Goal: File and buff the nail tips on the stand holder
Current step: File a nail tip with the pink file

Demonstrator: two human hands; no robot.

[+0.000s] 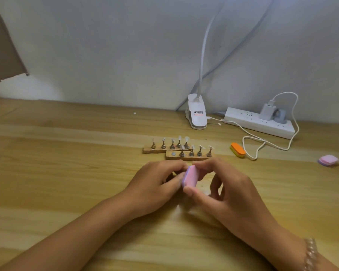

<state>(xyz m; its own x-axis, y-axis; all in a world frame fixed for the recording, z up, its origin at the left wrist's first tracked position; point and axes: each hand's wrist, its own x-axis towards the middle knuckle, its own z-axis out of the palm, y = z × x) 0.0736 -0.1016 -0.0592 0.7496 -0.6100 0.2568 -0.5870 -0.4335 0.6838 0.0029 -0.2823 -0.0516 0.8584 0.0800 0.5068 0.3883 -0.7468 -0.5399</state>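
The right hand (223,190) pinches a pink buffer block (190,177) between its thumb at the block's near end and its fingers (202,164) curled over the far end, holding it on edge just above the desk (67,173). The left hand (157,184) is pressed against the block's left side with its fingers curled inward; whether they grip anything cannot be told, since the fingertips are hidden behind the block.

Just beyond the hands lie two wooden stand holders, the rear strip (148,151) to the left and the front strip (188,158) overlapping it to the right. Small metal pegs carrying clear nail tips (186,139) stand on both, and the leftmost spot of the front strip shows only a bare round disc (173,153).

To the right lie an orange buffer (237,150) beside a looping white cable (262,143), and a pink pad (328,160) well apart. A clip lamp (197,114) and a power strip (258,123) sit by the wall. A beaded bracelet (310,253) circles the right wrist.
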